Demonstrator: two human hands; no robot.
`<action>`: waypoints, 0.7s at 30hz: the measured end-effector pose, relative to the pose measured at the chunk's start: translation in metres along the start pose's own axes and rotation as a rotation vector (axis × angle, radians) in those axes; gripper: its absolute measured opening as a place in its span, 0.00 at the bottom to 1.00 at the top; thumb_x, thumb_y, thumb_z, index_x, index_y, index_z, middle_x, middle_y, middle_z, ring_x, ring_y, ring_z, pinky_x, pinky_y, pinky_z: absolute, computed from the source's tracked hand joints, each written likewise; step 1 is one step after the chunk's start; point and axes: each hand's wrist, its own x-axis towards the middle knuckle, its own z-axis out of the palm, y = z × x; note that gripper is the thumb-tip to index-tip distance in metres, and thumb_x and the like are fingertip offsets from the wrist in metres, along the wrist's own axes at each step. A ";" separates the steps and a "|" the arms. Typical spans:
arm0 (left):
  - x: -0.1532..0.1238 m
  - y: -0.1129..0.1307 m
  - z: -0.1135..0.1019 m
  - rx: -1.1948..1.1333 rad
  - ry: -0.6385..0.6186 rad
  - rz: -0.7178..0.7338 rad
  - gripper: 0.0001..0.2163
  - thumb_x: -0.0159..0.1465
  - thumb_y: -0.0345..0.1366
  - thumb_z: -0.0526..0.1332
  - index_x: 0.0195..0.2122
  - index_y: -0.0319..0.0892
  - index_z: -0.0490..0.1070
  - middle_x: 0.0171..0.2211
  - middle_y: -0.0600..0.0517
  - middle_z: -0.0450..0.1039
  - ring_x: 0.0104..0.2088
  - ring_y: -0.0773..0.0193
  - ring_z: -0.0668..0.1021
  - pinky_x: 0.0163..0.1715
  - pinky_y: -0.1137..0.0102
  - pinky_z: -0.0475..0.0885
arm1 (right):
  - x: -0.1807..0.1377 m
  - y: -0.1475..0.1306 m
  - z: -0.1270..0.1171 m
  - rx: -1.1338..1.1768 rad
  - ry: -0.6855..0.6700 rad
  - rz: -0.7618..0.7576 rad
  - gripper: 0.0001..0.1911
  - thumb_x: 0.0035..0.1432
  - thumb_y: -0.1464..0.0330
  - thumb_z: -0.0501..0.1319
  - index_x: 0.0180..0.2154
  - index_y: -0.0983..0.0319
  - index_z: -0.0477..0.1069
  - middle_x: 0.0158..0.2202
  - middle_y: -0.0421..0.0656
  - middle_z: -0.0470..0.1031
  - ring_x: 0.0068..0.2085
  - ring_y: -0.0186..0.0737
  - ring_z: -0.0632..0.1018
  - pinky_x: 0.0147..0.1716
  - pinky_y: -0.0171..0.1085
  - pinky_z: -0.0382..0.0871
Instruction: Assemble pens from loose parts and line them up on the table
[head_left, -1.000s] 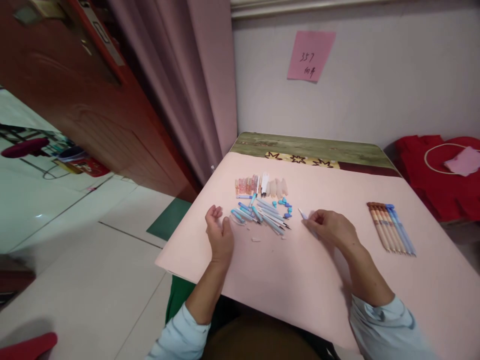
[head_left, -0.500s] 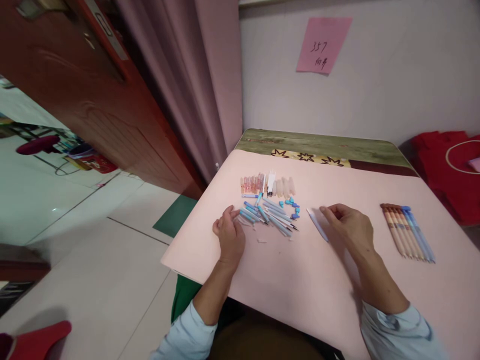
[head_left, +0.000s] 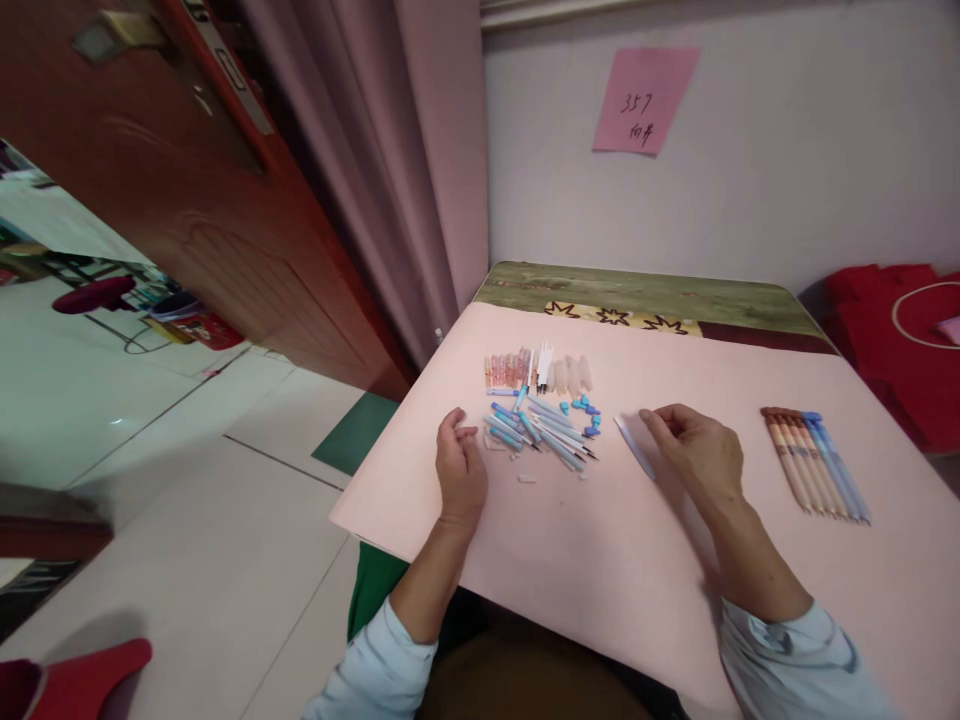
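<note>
A pile of loose pen parts [head_left: 541,425], blue barrels, thin refills and small blue caps, lies on the pink table cover [head_left: 600,560]. My left hand [head_left: 459,470] rests just left of the pile, fingers curled at its edge; whether it grips a part I cannot make out. My right hand [head_left: 697,452] lies right of the pile, fingers bent, touching a pale pen barrel [head_left: 634,447] that lies on the cover. A row of assembled pens [head_left: 816,462], brown and blue, lies at the far right.
Rows of orange, white and clear pen pieces [head_left: 534,371] sit behind the pile. A pink note [head_left: 643,98] hangs on the wall. A curtain and a wooden door [head_left: 187,200] stand at left, red fabric [head_left: 892,340] at right.
My left hand moved right to the pile's edge and closed its fingers. My right hand laid the pale barrel flatter on the cover. The view shifted slightly.
</note>
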 end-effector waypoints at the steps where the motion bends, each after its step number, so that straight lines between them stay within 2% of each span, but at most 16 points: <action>1: -0.001 0.000 0.000 0.010 0.009 0.008 0.16 0.67 0.34 0.51 0.56 0.42 0.61 0.55 0.41 0.68 0.47 0.58 0.78 0.51 0.59 0.70 | 0.000 0.001 0.000 0.000 0.004 -0.002 0.18 0.54 0.51 0.59 0.29 0.57 0.77 0.21 0.40 0.75 0.26 0.40 0.72 0.27 0.36 0.57; 6: 0.001 0.000 0.001 0.018 -0.017 -0.007 0.18 0.67 0.32 0.51 0.58 0.43 0.60 0.55 0.42 0.68 0.43 0.60 0.79 0.48 0.60 0.72 | 0.003 0.004 0.001 0.002 0.026 -0.013 0.19 0.54 0.50 0.58 0.30 0.57 0.78 0.21 0.40 0.74 0.25 0.39 0.72 0.26 0.36 0.57; 9: 0.018 0.002 -0.001 0.130 -0.031 0.060 0.15 0.64 0.32 0.55 0.52 0.42 0.66 0.52 0.42 0.69 0.43 0.58 0.77 0.46 0.60 0.72 | 0.003 0.005 0.001 0.010 0.041 -0.020 0.19 0.54 0.50 0.58 0.29 0.57 0.78 0.21 0.40 0.74 0.25 0.39 0.71 0.26 0.36 0.57; 13: 0.060 0.010 -0.001 0.432 -0.205 0.190 0.07 0.60 0.32 0.59 0.38 0.44 0.74 0.41 0.46 0.75 0.44 0.52 0.75 0.49 0.55 0.68 | 0.003 0.006 0.002 0.044 0.064 -0.044 0.19 0.55 0.51 0.58 0.29 0.57 0.78 0.22 0.40 0.75 0.26 0.39 0.72 0.26 0.35 0.57; 17: 0.092 0.013 0.011 0.562 -0.363 0.315 0.09 0.60 0.30 0.58 0.39 0.44 0.76 0.39 0.47 0.75 0.45 0.52 0.73 0.49 0.57 0.65 | 0.003 0.007 0.004 0.055 0.064 -0.049 0.18 0.55 0.51 0.58 0.29 0.57 0.77 0.22 0.39 0.75 0.25 0.39 0.72 0.27 0.36 0.57; 21: 0.103 0.007 0.022 0.622 -0.452 0.396 0.11 0.60 0.32 0.59 0.42 0.45 0.77 0.40 0.47 0.74 0.46 0.52 0.72 0.48 0.58 0.64 | 0.007 0.008 0.000 0.046 0.075 -0.019 0.19 0.56 0.50 0.57 0.29 0.56 0.77 0.23 0.39 0.75 0.26 0.39 0.72 0.27 0.36 0.56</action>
